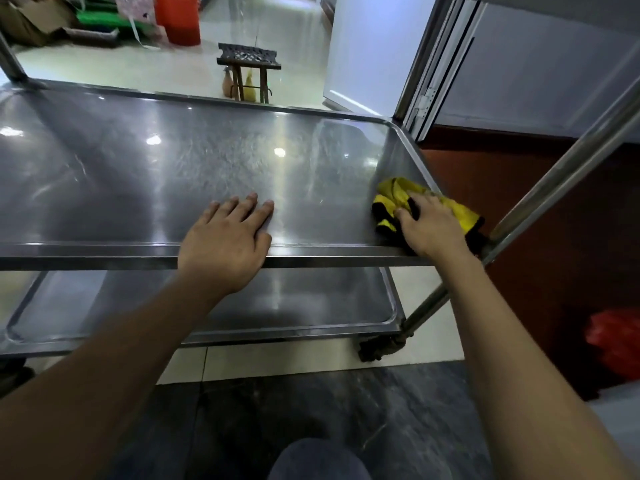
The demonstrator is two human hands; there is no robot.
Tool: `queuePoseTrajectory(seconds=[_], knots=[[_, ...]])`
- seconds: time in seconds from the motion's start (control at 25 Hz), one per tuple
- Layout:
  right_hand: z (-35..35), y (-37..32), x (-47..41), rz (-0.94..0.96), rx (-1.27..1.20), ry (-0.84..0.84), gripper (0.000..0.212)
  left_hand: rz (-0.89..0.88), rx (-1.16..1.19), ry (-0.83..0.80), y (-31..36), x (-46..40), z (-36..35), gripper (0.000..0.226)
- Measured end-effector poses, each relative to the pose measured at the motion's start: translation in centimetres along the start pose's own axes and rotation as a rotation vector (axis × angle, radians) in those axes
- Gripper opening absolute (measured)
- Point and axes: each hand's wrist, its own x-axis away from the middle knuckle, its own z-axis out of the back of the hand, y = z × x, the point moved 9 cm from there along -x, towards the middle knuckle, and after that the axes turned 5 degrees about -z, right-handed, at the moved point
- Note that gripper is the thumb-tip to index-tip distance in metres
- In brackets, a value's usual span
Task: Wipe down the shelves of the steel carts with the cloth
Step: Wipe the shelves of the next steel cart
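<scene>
Yellow cloth (401, 195) with black trim, bunched and creased, lay at the near right corner of the middle shelf (173, 168) of the steel cart (242, 263). Long axis ran from the left toward the right rim, the right end draped over that rim beside the slanting right post (554, 168). Was pressed down under the right hand (431, 226), fingers curled over the folds, thumb dug into the fabric on the left side. Left hand (225, 244) rested flat across the shelf's near edge, fingers spread and straight on the steel, holding nothing.

Shelf surface: brushed steel, finely scratched, streaked with reflected ceiling lights, bordered by a raised lip with a rounded far right corner. Wide bare steel stretched left and far from the cloth; almost none remained to the right or near side. Lower shelf (294, 306) showed beneath, likewise rimmed, above a dark caster (377, 348) at the near right.

Beyond the far rim: pale floor, a small dark stool (248, 62), an orange bucket (177, 19), a green crate (100, 19). A red bag (613, 344) sat on the floor at far right.
</scene>
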Motion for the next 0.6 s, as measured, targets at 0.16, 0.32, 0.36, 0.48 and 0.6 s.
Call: queuePoseTrajectory(seconds=[0.16,0.32,0.36,0.48,0.6], knots=[[0.1,0.4,2.0,0.075,0.021,-0.034,0.056,-0.018,-0.012,-0.015,-0.1,0.4,-0.1,0.058],[1.4,-0.3,-0.6,0.028,0.062,-0.095,0.058,-0.027,-0.047,-0.002,0.0,0.1,-0.2,0.06],[1.2,-0.6,0.3,0.023,0.037,-0.072,0.057,-0.024,-0.054,0.006,-0.1,0.1,-0.2,0.061],[0.9,-1.3,5.5,0.081,-0.012,0.056,0.051,-0.022,-0.044,0.001,-0.1,0.3,-0.5,0.068],[1.1,-3.6,8.4,0.124,-0.02,0.115,0.046,-0.008,-0.013,-0.004,0.0,0.3,-0.8,0.069]])
